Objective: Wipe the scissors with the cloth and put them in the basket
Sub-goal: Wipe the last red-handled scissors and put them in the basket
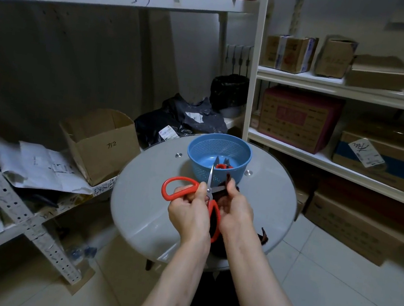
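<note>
Nearest, two bare forearms reach over a round grey worktop (143, 196). The left hand (189, 210) grips the scissors (209, 192) near the pivot, fingers curled about the red handles, one loop sticking out to the left and the other running down between the wrists. The scissors are spread open, held above the worktop just in front of the basket (200, 168), with one blade pointing up toward it. The right hand (235, 212) pinches a dark cloth (221, 199) around the other blade, and a corner of the cloth trails out beside the right wrist. This looks like the wiping step. To do it well, the cloth should probably be drawn from pivot to tip with the edge turned away from the fingers, then the same done on the upright blade, and the blades closed before the drop into the basket. The blue basket sits at the far side of the worktop, and a second pair (221, 166) with red handles lies in it. Beyond are pale floor tiles (332, 285), an open box (104, 145) on a low shelf at left, black bags (187, 122) behind the basket, and white shelves (345, 90) stacked with cartons at right.
</note>
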